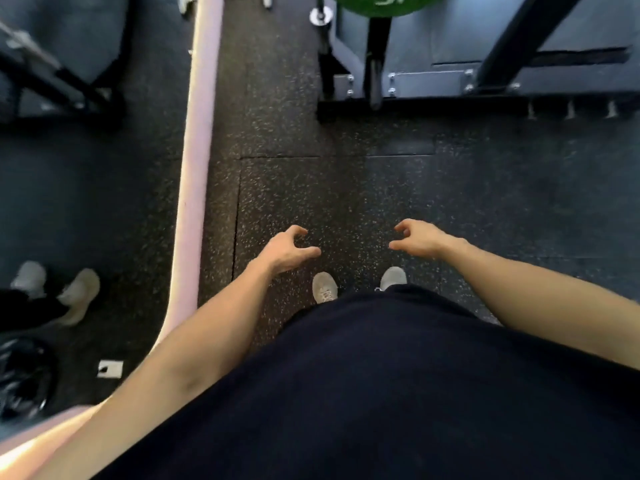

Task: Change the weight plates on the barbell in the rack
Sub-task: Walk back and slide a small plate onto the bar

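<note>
Open speckled rubber floor (346, 188) lies ahead of both hands, unobstructed up to the rack base (450, 109). The rack's upright (375, 46) and green plate (388, 5) block the far side. A pale ledge (197, 168) bounds the left.

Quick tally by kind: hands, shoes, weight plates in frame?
Hands: 2, left hand and right hand, both empty with fingers loosely curled
Shoes: 4, own pair, another pair at left
Weight plates: 1, green plate at the top edge
Total: 7
</note>
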A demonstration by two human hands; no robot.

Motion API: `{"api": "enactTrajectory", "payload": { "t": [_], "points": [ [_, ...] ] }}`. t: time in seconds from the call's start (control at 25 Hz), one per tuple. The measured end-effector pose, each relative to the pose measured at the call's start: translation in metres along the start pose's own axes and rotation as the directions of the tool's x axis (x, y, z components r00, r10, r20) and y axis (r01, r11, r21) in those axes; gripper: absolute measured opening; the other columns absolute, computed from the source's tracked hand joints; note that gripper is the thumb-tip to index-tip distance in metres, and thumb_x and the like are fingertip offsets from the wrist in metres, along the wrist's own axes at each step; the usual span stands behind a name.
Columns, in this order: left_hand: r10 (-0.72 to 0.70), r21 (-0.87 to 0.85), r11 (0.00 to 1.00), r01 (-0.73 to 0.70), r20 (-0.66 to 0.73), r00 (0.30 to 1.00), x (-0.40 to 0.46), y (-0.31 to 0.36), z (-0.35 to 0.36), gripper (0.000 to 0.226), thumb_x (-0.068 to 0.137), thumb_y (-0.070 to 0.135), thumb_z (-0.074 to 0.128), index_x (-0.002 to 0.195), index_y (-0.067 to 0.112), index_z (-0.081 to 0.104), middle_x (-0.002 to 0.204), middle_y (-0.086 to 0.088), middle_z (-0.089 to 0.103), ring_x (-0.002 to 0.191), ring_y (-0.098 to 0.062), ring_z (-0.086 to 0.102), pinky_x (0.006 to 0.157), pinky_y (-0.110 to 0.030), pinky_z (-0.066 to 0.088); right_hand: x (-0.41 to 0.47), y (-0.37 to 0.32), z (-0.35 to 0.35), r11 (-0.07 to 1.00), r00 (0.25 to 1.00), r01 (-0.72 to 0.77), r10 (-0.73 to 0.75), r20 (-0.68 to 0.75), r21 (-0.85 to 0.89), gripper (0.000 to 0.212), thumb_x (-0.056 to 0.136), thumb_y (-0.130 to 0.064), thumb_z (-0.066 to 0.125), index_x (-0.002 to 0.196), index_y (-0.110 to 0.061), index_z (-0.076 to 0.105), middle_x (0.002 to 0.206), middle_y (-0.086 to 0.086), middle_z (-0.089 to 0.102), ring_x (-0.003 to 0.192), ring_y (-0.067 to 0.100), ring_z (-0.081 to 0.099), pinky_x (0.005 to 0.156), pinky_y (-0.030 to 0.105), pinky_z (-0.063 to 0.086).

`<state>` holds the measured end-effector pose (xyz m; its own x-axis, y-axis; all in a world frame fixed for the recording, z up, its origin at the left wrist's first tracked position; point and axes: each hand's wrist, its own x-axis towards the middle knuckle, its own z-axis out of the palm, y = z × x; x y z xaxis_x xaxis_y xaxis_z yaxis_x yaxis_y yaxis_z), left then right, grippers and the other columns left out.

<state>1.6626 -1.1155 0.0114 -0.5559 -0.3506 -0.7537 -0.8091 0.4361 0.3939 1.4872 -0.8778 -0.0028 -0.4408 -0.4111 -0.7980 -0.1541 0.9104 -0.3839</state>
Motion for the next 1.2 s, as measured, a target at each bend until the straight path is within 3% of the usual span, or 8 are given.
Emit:
{"api": "enactTrajectory", "payload": {
  "t": [0.24, 0.4, 0.56, 0.88, 1.04, 1.2],
  "points": [
    [0.103, 0.046, 0.994, -0.103, 0.002, 0.995, 0.011, 0.033, -0.020, 0.074, 0.081, 0.049, 0.070, 0.143, 0.025, 0.038, 0.142, -0.013, 0.047, 0.117, -0.024, 0.053, 0.096, -0.034, 0.042, -0.029, 0.013, -0.017, 0.993, 0.988, -0.023, 0.040, -0.152, 0.115, 0.069, 0.086, -0.039, 0.066, 0.144, -0.019, 0.034, 0.148, 0.010, 0.039, 0.129, 0.028, 0.047, 0.100, 0.037, 0.043],
    [0.189, 0.031, 0.982, -0.187, -0.107, 0.976, 0.015, 0.081, -0.061, 0.077, 0.081, 0.048, 0.071, 0.145, 0.026, 0.034, 0.145, -0.011, 0.043, 0.128, -0.027, 0.047, 0.099, -0.035, 0.039, -0.040, 0.004, -0.062, 0.989, 0.954, 0.046, -0.002, -0.300, 0.141, 0.066, 0.088, -0.038, 0.065, 0.144, -0.022, 0.034, 0.151, 0.007, 0.035, 0.130, 0.027, 0.045, 0.104, 0.039, 0.039],
    [0.316, 0.059, 0.948, -0.312, -0.267, 0.910, 0.009, 0.145, -0.122, 0.078, 0.079, 0.050, 0.073, 0.144, 0.029, 0.035, 0.146, -0.010, 0.042, 0.129, -0.027, 0.046, 0.103, -0.039, 0.041, -0.056, -0.017, -0.133, 0.982, 0.890, 0.140, -0.068, -0.450, 0.127, 0.068, 0.087, -0.039, 0.065, 0.145, -0.025, 0.033, 0.149, 0.008, 0.036, 0.126, 0.027, 0.047, 0.101, 0.039, 0.040],
    [0.558, 0.166, 0.816, -0.553, -0.475, 0.681, -0.042, 0.262, -0.245, 0.075, 0.077, 0.053, 0.074, 0.139, 0.030, 0.040, 0.127, -0.001, 0.049, 0.113, -0.019, 0.051, 0.097, -0.037, 0.044, -0.112, -0.084, -0.266, 0.951, 0.699, 0.309, -0.246, -0.671, -0.027, 0.071, 0.084, -0.041, 0.067, 0.145, -0.025, 0.033, 0.147, 0.007, 0.036, 0.133, 0.027, 0.041, 0.109, 0.041, 0.036],
    [0.636, 0.242, 0.739, -0.629, -0.558, 0.533, -0.083, 0.307, -0.298, 0.080, 0.071, 0.059, 0.076, 0.137, 0.030, 0.042, 0.135, -0.007, 0.051, 0.123, -0.027, 0.049, 0.104, -0.047, 0.042, -0.153, -0.120, -0.321, 0.919, 0.584, 0.377, -0.331, -0.741, -0.113, 0.073, 0.084, -0.039, 0.067, 0.146, -0.024, 0.031, 0.144, 0.010, 0.038, 0.126, 0.029, 0.046, 0.102, 0.038, 0.038],
    [0.696, 0.335, 0.647, -0.685, -0.627, 0.351, -0.138, 0.356, -0.347, 0.071, 0.079, 0.046, 0.076, 0.138, 0.026, 0.043, 0.128, -0.008, 0.054, 0.114, -0.022, 0.050, 0.090, -0.032, 0.040, -0.206, -0.159, -0.378, 0.889, 0.437, 0.394, -0.405, -0.803, -0.234, 0.076, 0.084, -0.041, 0.067, 0.147, -0.026, 0.027, 0.150, 0.009, 0.032, 0.133, 0.030, 0.040, 0.108, 0.042, 0.035]
  ]
}}
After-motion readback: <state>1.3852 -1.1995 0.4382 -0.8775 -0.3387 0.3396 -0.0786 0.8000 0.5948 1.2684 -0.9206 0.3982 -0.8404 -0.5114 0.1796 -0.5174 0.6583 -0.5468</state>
